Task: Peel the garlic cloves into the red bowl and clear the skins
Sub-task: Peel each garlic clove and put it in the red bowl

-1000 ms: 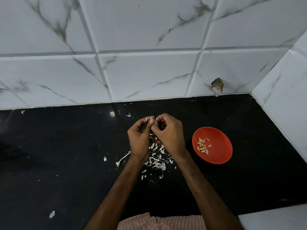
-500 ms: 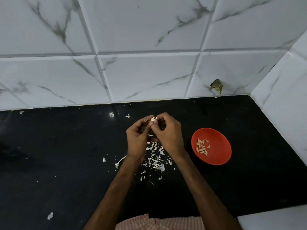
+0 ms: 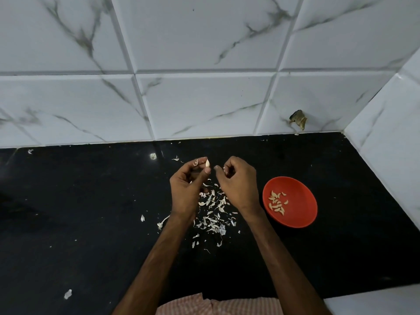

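The left hand (image 3: 186, 189) pinches the garlic clove (image 3: 207, 164) by its end and the right hand (image 3: 236, 181) pinches a skin scrap (image 3: 224, 168), so the clove may slip into the skins (image 3: 213, 215) on the counter (image 3: 91, 201).

Looks like polished black stone across the countertop (image 3: 91, 223) — glossy, finely speckled, catching one small glare near the wall. Glazed white wall tiles (image 3: 204, 105) with grey marble-look veining, smooth and softly shiny, bevelled at the edges; a rough, brownish patch (image 3: 298, 119) low on one. Smooth plastic, by the look, for the red bowl (image 3: 300, 214), with a dull sheen. Thin, dry, papery garlic skins (image 3: 213, 214) — white, curled, matt. Smooth, pale garlic clove (image 3: 207, 164); same bare, faintly waxy look on the peeled cloves (image 3: 277, 203). Papery skin scrap (image 3: 224, 168). Woven checked cloth (image 3: 216, 305) at the bottom edge.
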